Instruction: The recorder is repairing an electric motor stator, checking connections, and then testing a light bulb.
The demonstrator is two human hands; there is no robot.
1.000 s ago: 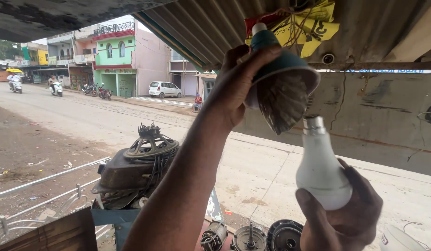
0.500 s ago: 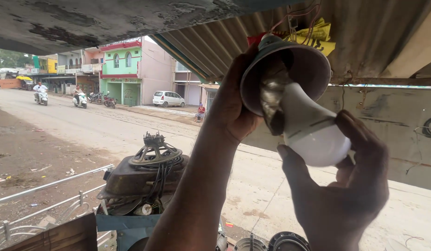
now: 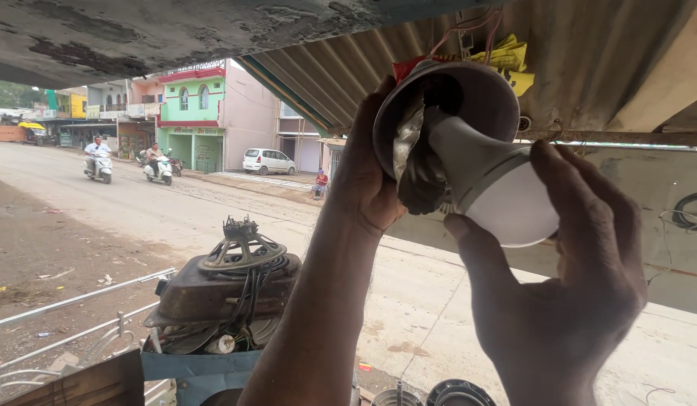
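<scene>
Overhead, my left hand (image 3: 367, 180) grips the side of a hanging cone-shaped lamp shade (image 3: 476, 94) whose inside is lined with crumpled foil. My right hand (image 3: 566, 293) holds a white bulb (image 3: 499, 192) by its round end, with the neck pushed up into the shade. Red and pale wires (image 3: 469, 30) run from the shade's top to the corrugated tin roof (image 3: 348, 68). The bulb's base is hidden inside the shade.
A dusty fan motor with a coil (image 3: 228, 286) sits on a stand below my left arm. Metal railings (image 3: 70, 316) edge the left. Beyond lies a street with two scooters (image 3: 130, 167), a white car (image 3: 267, 161) and coloured buildings.
My right hand has lifted the bulb from below the shade and pushed its neck up into the shade. My left hand has tilted the shade's mouth toward me.
</scene>
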